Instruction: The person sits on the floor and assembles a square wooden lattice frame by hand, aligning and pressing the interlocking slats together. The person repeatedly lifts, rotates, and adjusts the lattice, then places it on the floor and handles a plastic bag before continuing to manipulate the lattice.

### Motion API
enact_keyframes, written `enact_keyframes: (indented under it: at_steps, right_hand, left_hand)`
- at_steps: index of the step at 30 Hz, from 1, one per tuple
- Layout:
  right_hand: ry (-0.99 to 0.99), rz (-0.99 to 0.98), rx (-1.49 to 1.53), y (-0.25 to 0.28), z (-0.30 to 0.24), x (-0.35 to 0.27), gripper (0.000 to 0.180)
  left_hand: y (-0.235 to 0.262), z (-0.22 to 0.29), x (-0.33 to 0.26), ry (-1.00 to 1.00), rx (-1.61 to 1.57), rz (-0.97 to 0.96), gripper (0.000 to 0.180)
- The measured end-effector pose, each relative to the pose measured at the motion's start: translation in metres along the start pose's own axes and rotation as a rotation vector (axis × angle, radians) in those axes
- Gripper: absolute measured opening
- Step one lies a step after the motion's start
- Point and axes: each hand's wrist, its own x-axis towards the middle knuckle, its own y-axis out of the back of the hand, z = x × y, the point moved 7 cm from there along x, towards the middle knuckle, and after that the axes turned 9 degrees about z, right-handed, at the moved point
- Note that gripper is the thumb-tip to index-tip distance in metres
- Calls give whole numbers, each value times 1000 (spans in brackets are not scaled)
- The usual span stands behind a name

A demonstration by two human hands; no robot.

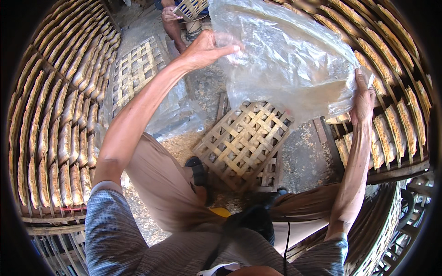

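Head view: crinkled clear plastic bag (290,55)

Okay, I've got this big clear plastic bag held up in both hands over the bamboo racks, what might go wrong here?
1. The clear plastic bag is pinched only at its edges by the left hand and right hand; it might slip or tear.
2. It hangs over the loaded drying rack on the right and could brush pieces off.
3. The woven bamboo mat lies by the feet, a possible trip.

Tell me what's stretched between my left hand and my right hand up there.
In the head view, a large clear plastic bag spans the gap: the left hand grips its left edge and the right hand its right edge.
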Motion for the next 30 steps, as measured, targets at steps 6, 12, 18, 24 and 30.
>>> enact_keyframes:
  at_steps: [6, 12, 18, 24, 30]
  right_hand:
    - [7, 60, -5, 10, -12, -2, 35]
    - [-60, 10, -128, 22, 15, -6, 58]
    - [-123, -217, -108, 79, 31, 25, 76]
    - [-327, -338, 263, -18, 12, -1, 75]
    - [-310, -454, 193, -123, -30, -23, 57]
  left_hand:
    - [24, 0, 4, 107, -239, 228, 48]
    - [-25, 1, -49, 131, -70, -53, 72]
    - [-45, 60, -110, 232, 36, -685, 59]
    - [24, 70, -140, 94, -252, -274, 33]
    - [83, 59, -157, 213, -387, 83, 66]
